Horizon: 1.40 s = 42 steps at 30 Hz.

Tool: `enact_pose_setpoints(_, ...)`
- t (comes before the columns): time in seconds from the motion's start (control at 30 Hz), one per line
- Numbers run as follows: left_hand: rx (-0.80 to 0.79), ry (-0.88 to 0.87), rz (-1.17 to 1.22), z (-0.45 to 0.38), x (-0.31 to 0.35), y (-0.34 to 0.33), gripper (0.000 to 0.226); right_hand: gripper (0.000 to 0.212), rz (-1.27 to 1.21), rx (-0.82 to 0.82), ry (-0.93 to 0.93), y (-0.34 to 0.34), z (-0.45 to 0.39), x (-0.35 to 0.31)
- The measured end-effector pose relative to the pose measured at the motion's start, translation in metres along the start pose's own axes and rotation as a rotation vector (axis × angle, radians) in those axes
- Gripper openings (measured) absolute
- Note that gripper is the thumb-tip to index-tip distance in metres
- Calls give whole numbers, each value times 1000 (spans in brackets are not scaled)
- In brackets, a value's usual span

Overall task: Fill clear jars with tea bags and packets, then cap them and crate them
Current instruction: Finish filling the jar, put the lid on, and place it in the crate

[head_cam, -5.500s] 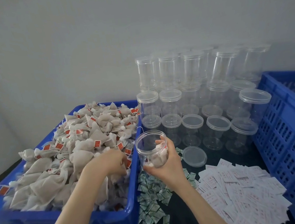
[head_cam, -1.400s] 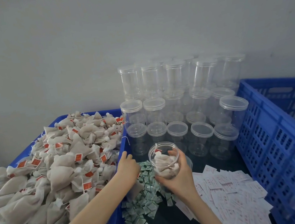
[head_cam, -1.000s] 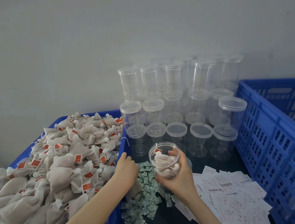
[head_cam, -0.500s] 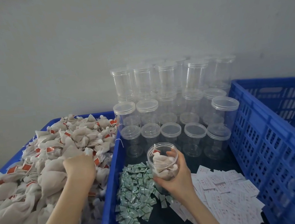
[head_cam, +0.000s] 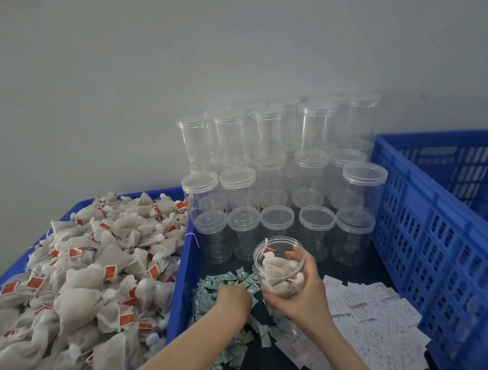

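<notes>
Right hand [head_cam: 302, 293]: fingers curled round open jar [head_cam: 279, 264], tilted, several tea bags inside. Left hand [head_cam: 234, 297]: knuckles up, resting on green packets [head_cam: 215, 291]; fingertips hidden, grasp cannot be told. White packets [head_cam: 371, 322] strewn just right of jar. Capped empty jars [head_cam: 278, 181] stacked at worktop's far edge. Tea bags [head_cam: 83, 282] heaped in blue bin [head_cam: 179, 298], left edge. Blue crate [head_cam: 443, 238], right edge.

We are seeing glossy clear plastic jars [head_cam: 317, 222], matt fibrous mesh tea bags [head_cam: 77, 307], a smooth blue plastic crate [head_cam: 443, 241], and white paper packets [head_cam: 374, 322].
</notes>
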<state>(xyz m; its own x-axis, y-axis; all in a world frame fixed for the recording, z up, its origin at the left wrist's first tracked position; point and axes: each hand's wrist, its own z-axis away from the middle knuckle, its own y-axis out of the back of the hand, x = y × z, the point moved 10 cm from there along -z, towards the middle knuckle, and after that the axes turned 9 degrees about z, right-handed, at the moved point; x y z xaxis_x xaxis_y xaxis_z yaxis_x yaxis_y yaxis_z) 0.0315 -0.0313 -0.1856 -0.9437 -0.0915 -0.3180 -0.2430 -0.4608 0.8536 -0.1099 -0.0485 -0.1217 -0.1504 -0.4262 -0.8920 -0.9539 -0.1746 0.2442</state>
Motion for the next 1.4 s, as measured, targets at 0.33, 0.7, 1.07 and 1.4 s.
enact_pose_setpoints(0.33, 142, 29, 78, 1, -21, 23, 25, 86, 2, 0, -22, 5, 3, 10)
enact_pose_setpoints(0.7, 711, -235, 944, 97, -58, 175, 21, 94, 4, -24, -52, 10, 8, 17)
enact_pose_setpoints(1.07, 593, -145, 1064, 47, -43, 142, 23, 95, 3, -18, -94, 17, 9, 23)
enact_pose_setpoints(1.4, 379, -309, 1593, 30, -7, 126, 20, 97, 17, -4, -112, 30, 11, 33)
